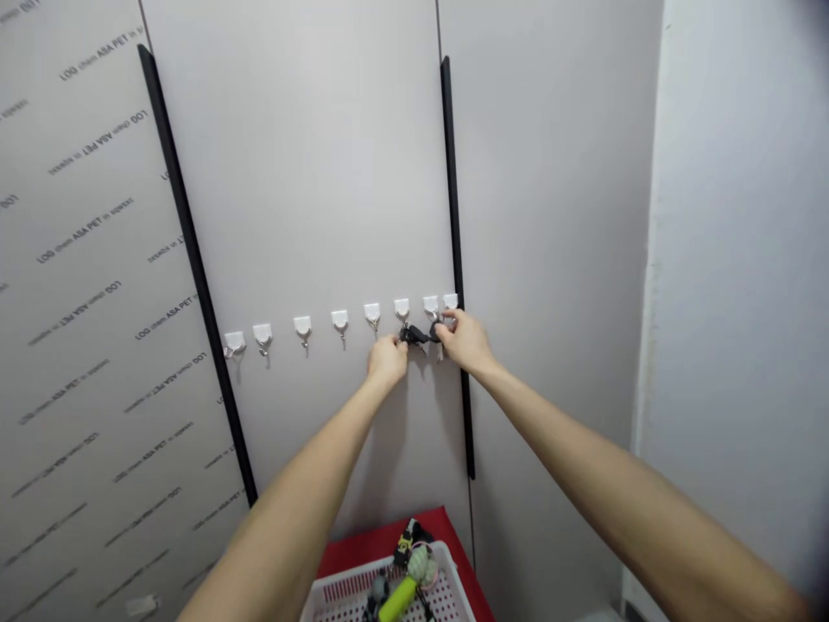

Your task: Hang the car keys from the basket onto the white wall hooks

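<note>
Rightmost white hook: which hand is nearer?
Right. The right hand is just below the hook, fingers close to it; the left hand is farther off, lower and to its left.

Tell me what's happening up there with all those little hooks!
A person's left hand and right hand hold a small black thing between them, near the right end of a row of white hooks. Below, a white basket on something red holds a lime-green thing and other bits.
</note>
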### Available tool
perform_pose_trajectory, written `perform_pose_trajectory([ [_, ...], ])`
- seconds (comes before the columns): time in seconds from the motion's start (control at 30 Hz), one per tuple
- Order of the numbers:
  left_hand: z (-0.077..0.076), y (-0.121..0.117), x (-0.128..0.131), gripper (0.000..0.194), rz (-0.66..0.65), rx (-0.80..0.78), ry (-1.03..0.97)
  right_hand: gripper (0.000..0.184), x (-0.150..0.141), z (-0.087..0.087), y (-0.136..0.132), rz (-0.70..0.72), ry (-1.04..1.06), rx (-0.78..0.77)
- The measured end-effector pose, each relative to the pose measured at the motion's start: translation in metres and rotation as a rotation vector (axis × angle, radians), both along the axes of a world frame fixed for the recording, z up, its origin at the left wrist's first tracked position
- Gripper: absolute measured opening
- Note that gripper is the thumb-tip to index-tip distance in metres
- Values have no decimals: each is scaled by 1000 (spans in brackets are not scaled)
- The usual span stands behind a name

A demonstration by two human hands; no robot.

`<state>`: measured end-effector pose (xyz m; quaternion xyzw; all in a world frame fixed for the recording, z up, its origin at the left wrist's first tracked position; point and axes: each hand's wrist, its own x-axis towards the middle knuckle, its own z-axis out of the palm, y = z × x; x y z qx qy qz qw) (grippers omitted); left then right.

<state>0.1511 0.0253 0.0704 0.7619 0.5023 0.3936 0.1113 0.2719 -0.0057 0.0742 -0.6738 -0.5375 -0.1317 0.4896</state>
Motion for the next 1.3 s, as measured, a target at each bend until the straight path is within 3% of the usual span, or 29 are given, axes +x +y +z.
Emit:
perform_pose_trajectory([
  [0.1,14,-3,-10,23,9,71,38,33,2,23,-7,-19,-53,57],
  [0.17,23,-6,-17,23,5,138,103,31,1,39,-10,-23,-133,18],
  [0.27,39,-14,-26,24,4,222,196,26,-1,57,-16,20,-321,-169],
  [0.37,57,-19,-30,26,36,313,262,29,2,64,-22,86,-439,-351],
  [0.5,69,-17,-21,26,79,398,317,36,6,54,-21,138,-432,-426],
  [0.63,62,-8,-4,22,-34,380,405,34,5,38,-7,175,-410,-384],
  [0.7,58,-5,0,23,-49,410,349,32,6,35,-3,223,-344,-332],
  [0.87,68,-9,-4,25,26,464,34,16,19,48,-6,349,47,-149],
  [1.0,76,-13,-6,22,11,425,-62,13,18,64,-8,348,214,-44],
  [1.13,69,-11,-16,23,-16,415,-118,17,-3,57,-13,431,131,-32],
  [1.23,61,-8,-25,23,-9,407,-94,16,-20,35,-16,534,-88,-93],
  [1.3,60,-7,-26,22,-11,362,-20,16,-27,20,-14,518,-165,-94],
])
